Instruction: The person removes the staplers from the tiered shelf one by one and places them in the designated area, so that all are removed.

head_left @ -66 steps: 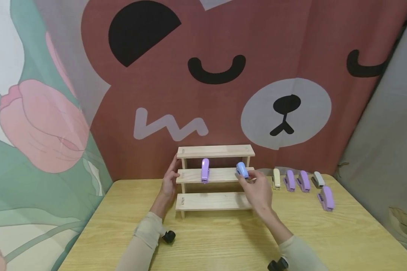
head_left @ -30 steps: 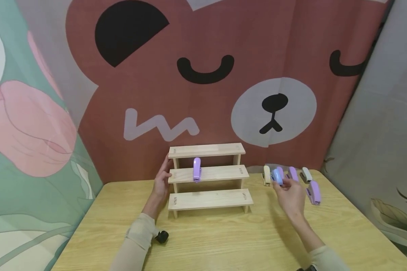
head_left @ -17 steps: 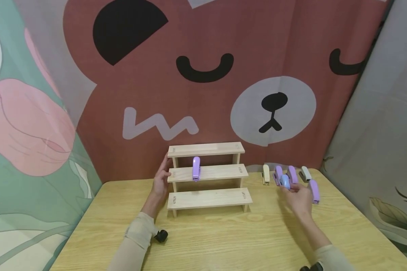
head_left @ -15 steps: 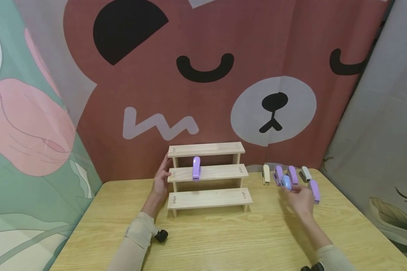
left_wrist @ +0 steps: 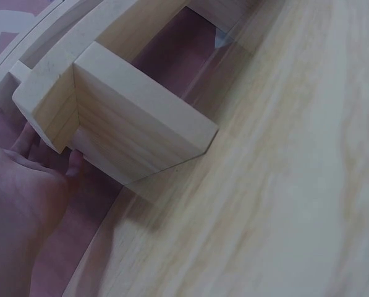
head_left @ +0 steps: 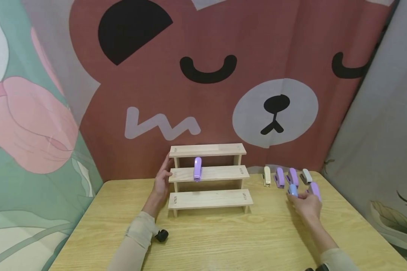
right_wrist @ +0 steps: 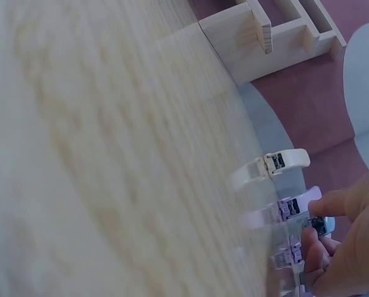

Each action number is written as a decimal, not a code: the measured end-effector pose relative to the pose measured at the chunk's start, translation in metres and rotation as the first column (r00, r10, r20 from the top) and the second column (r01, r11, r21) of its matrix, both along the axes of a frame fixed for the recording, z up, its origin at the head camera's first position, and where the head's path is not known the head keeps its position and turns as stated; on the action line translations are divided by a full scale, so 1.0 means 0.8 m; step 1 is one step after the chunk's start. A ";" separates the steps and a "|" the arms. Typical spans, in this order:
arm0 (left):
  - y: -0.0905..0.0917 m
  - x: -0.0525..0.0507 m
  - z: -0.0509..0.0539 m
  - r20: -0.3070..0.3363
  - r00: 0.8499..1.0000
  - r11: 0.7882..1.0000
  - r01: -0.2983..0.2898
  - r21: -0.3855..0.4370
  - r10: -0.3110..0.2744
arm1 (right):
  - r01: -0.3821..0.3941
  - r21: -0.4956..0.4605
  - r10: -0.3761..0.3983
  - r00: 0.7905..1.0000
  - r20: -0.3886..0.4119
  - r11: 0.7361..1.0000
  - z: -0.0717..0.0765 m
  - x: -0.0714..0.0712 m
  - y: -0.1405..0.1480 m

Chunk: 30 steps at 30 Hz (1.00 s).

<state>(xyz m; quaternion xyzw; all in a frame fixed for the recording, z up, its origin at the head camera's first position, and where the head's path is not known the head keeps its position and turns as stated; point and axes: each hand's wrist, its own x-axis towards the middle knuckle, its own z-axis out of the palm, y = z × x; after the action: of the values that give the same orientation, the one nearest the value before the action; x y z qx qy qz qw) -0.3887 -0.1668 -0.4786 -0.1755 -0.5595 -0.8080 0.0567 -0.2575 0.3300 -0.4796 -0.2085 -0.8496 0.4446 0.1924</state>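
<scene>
A small blue stapler [head_left: 293, 190] is pinched between the thumb and fingers of my right hand [head_left: 308, 207]. It is in front of the row of staplers; whether it touches the table I cannot tell. In the right wrist view, the fingers partly cover the blue stapler [right_wrist: 323, 226]. My left hand [head_left: 161, 185] rests against the left side of a three-tier wooden shelf [head_left: 210, 198], its fingers reaching up behind the side and thumb by the middle tier's end. A purple stapler [head_left: 198, 169] stands on the middle tier, left of centre.
Right of the shelf stand a cream stapler [head_left: 266, 176], two purple staplers [head_left: 279, 177] and a grey stapler [head_left: 306, 176]. Another purple stapler [head_left: 314, 191] is just behind my right hand. A bear-print curtain [head_left: 203, 113] hangs behind the table [head_left: 203, 241].
My right hand has carried the blue stapler off the right end of the middle tier, rightward and then toward me, in front of the stapler row. My left hand stays at the shelf.
</scene>
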 end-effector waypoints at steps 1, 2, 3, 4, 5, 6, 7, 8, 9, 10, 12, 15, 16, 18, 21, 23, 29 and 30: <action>0.001 0.000 0.000 -0.003 1.000 1.000 0.000 0.002 0.000 | 0.001 0.002 -0.001 1.000 0.006 1.000 -0.002 0.000 0.002; 0.001 0.000 0.000 -0.004 1.000 1.000 0.001 0.003 -0.001 | 0.003 0.007 -0.003 1.000 0.008 1.000 -0.003 0.000 0.003; 0.001 0.000 0.000 -0.003 1.000 1.000 0.002 0.003 -0.002 | 0.006 0.006 -0.006 1.000 0.013 1.000 -0.004 0.000 0.004; 0.002 0.000 0.000 -0.001 1.000 1.000 0.004 0.005 -0.004 | 0.010 0.005 -0.010 1.000 0.016 1.000 -0.005 0.000 0.004; 0.002 0.000 0.000 0.001 1.000 1.000 0.004 0.005 -0.004 | 0.017 0.006 -0.017 1.000 0.018 1.000 -0.006 -0.001 0.004; 0.002 0.000 0.000 0.001 1.000 1.000 0.004 0.002 -0.004 | 0.023 0.009 -0.023 1.000 0.019 1.000 -0.007 -0.001 0.005; 0.001 0.000 -0.001 0.003 1.000 1.000 0.003 0.003 -0.003 | 0.028 0.014 -0.029 0.999 0.016 1.000 -0.008 -0.001 0.004; 0.001 0.000 -0.001 0.004 1.000 1.000 0.003 0.003 -0.003 | 0.033 0.017 -0.033 0.999 0.015 0.999 -0.008 0.000 0.004; 0.001 0.000 -0.001 0.005 1.000 1.000 0.003 0.004 -0.003 | 0.035 0.025 -0.036 0.999 0.013 0.999 -0.009 0.000 0.004; 0.001 0.000 -0.001 0.004 1.000 1.000 0.002 0.002 -0.002 | 0.036 0.031 -0.037 0.999 0.008 0.999 -0.009 0.000 0.004; 0.000 -0.001 -0.001 0.002 1.000 1.000 -0.003 -0.004 0.003 | 0.036 0.039 -0.036 0.999 0.004 0.999 -0.010 0.000 0.003; 0.000 -0.001 -0.001 0.004 1.000 1.000 -0.005 -0.009 0.005 | 0.032 0.044 -0.032 0.999 0.004 0.999 -0.010 0.001 0.003; 0.000 -0.001 -0.001 0.002 1.000 1.000 -0.005 -0.010 0.005 | 0.030 0.046 -0.030 1.000 0.005 0.999 -0.010 0.001 0.003; -0.001 -0.001 -0.002 -0.001 1.000 1.000 -0.005 -0.013 0.005 | 0.023 0.055 -0.024 1.000 0.009 0.998 -0.011 0.002 0.004; -0.001 -0.002 -0.002 -0.008 1.000 1.000 -0.006 -0.015 0.006 | 0.011 0.071 -0.012 1.000 0.013 0.997 -0.011 0.002 0.004; -0.001 -0.002 -0.003 -0.014 1.000 1.000 -0.008 -0.018 0.007 | 0.005 0.075 -0.007 1.000 0.015 0.997 -0.011 0.003 0.004; 0.000 -0.002 -0.003 -0.023 1.000 1.000 0.001 -0.008 -0.001 | 0.000 0.079 -0.002 1.000 0.015 0.997 -0.012 0.002 0.004; 0.000 -0.002 -0.003 -0.024 1.000 1.000 0.001 -0.006 -0.001 | 0.000 0.080 -0.001 1.000 0.016 0.997 -0.013 0.002 0.004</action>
<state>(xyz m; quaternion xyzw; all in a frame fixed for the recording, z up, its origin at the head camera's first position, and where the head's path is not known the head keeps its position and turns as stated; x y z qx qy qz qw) -0.3899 -0.1670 -0.4810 -0.1856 -0.5610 -0.8043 0.0623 -0.2558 0.3331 -0.4898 -0.2044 -0.8682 0.4087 0.1937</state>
